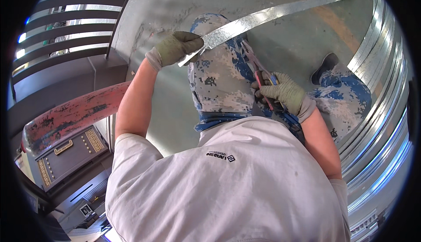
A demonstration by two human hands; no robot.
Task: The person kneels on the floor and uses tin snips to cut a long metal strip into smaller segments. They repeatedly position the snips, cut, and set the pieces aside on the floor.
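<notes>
My left hand (179, 48), in a grey-green work glove, is closed on the near end of a long, shiny sheet-metal strip (263, 19). From there the strip slants up to the far right, above my knee in camouflage trousers (215, 82). A bent corner sticks out below the fingers. In my right hand (286, 92), also gloved, is a pair of metal snips (251, 58) with red on the handles. Their jaws point away from me, beside my thigh and apart from the strip. Part of the handles is hidden by the fingers.
Several long metal strips (386, 71) run along the right side. At left stand a dark slatted panel (74, 20), a scuffed red curved piece (74, 115) and a dark box-like panel with gold trim (70, 154). Grey-green floor (164, 110) lies below.
</notes>
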